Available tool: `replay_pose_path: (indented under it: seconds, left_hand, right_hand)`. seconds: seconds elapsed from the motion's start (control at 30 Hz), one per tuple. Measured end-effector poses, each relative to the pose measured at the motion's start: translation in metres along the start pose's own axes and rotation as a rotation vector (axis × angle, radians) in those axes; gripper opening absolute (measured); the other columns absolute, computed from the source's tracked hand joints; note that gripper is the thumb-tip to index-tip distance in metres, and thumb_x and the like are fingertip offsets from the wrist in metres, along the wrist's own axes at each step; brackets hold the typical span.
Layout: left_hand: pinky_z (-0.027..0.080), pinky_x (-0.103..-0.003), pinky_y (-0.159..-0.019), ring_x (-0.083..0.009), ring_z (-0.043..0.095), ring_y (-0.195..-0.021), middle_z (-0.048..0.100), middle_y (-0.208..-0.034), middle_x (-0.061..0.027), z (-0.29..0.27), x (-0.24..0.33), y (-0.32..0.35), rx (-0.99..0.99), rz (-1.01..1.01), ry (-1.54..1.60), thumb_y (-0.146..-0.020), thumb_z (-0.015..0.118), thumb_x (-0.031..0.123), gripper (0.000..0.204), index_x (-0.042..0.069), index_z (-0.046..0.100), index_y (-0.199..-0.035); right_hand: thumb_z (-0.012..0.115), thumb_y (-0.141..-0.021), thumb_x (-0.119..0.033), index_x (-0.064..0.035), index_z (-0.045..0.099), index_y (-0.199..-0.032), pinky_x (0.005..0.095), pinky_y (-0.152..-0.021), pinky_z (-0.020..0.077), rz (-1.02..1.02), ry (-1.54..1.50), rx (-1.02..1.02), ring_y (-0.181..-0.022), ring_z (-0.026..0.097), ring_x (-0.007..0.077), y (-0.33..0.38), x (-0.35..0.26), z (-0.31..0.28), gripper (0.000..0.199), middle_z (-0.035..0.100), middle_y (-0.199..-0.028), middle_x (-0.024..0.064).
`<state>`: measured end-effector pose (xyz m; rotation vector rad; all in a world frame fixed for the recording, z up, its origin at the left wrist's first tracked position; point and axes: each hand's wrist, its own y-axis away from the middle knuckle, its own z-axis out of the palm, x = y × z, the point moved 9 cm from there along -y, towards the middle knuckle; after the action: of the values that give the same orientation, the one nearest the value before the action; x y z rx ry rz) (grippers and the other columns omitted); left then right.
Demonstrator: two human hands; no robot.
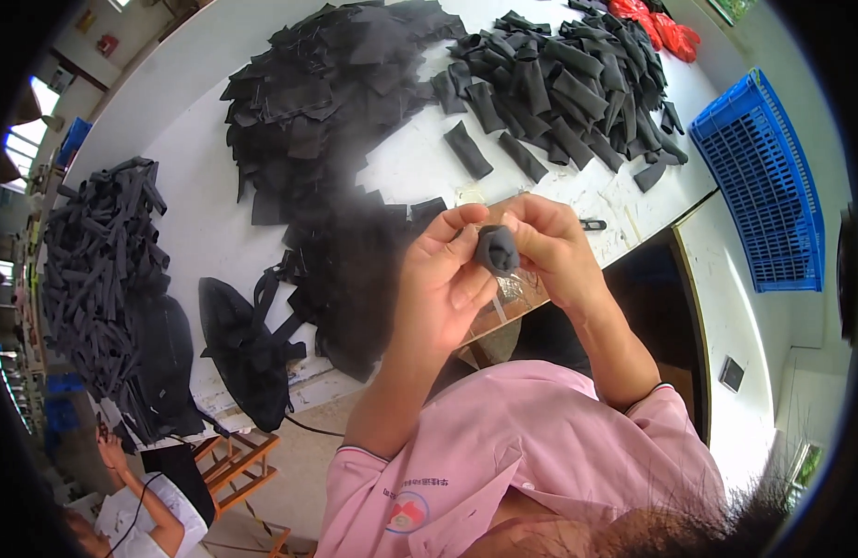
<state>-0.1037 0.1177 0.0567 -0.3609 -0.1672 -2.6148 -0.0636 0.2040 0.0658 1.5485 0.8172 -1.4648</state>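
Over the near edge of the white counter [192,232], seen from my head camera, I had a small black cloth roll [497,251] up between my two hands. The fingers of my left hand [436,279] were closed narrowly around its left side, and those of my right hand [554,249] pinched it from the right, thumb near its upper edge. Just beyond my hands, a few folded black tubes [468,151] lay near a big heap of the same kind [564,88]. Flat black cloth pieces [317,102] spread in a wide pile ahead and to my left. Farther left were a black bag [238,349] with straps and a mound of dark strips [99,279]. To my right stood a blue plastic crate [759,181], with red plastic bags [657,30] at the far end. At lower left, another person in white [159,521] sat or stood by a wooden stool [243,470]; I couldn't tell which.
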Motion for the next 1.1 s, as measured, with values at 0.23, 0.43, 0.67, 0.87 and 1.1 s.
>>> replay_pose_path:
  seconds: [0.23, 0.43, 0.67, 0.87, 1.1]
  left_hand:
    - [0.025, -0.017, -0.034, -0.0036, 0.032, -0.036, 0.058, -0.072, -0.0082, -0.068, -0.020, 0.011, 0.310, 0.008, -0.122, -0.084, 0.047, 0.002, 0.021, 0.000, 0.047, -0.106]
    - [0.024, -0.016, -0.036, -0.0012, 0.034, -0.039, 0.057, -0.072, -0.0067, -0.012, 0.000, 0.020, 0.178, 0.284, -0.769, -0.085, 0.050, 0.003, 0.031, -0.003, 0.038, -0.113]
    - [0.031, -0.015, -0.045, -0.0021, 0.039, -0.052, 0.054, -0.086, -0.0046, -0.076, -0.007, 0.025, 0.375, 0.202, -0.535, -0.081, 0.058, 0.007, 0.031, -0.002, 0.045, -0.108]
    - [0.040, -0.028, -0.083, -0.0187, 0.053, -0.093, 0.057, -0.101, -0.0126, 0.009, 0.018, 0.015, 0.031, 0.589, -1.393, -0.079, 0.060, 0.005, 0.022, -0.005, 0.057, -0.098]
    - [0.040, -0.030, -0.081, -0.0185, 0.054, -0.087, 0.060, -0.092, -0.0128, -0.015, 0.026, 0.024, 0.194, 0.644, -0.947, -0.081, 0.049, 0.003, 0.016, -0.006, 0.059, -0.089]
  right_hand:
    - [0.060, -0.082, -0.029, -0.0075, 0.053, -0.072, 0.0175, -0.047, 0.0293, 0.256, -0.406, -0.264, -0.053, 0.036, 0.0029, -0.007, 0.086, 0.017, 0.025, 0.044, -0.061, -0.0054]
    - [0.058, -0.083, -0.028, -0.0075, 0.054, -0.075, 0.0168, -0.049, 0.0313, 0.104, -0.345, -0.509, -0.054, 0.038, 0.0028, -0.023, 0.054, 0.027, 0.022, 0.047, -0.062, -0.0060]
    - [0.059, -0.083, -0.029, -0.0077, 0.054, -0.075, 0.0172, -0.048, 0.0326, 0.157, -0.346, -0.461, -0.056, 0.041, 0.0028, -0.018, 0.090, 0.026, 0.023, 0.048, -0.064, -0.0060]
    - [0.057, -0.083, -0.031, -0.0019, 0.053, -0.080, 0.0210, -0.051, 0.0374, 0.024, 0.053, -0.208, -0.059, 0.046, 0.0076, -0.015, 0.060, -0.001, 0.029, 0.050, -0.067, -0.0019]
    - [0.063, -0.069, -0.045, -0.0007, 0.052, -0.097, 0.0310, -0.055, 0.0443, -0.704, 1.175, -0.264, -0.065, 0.053, 0.0269, 0.013, -0.016, 0.023, 0.053, 0.053, -0.081, 0.0116]
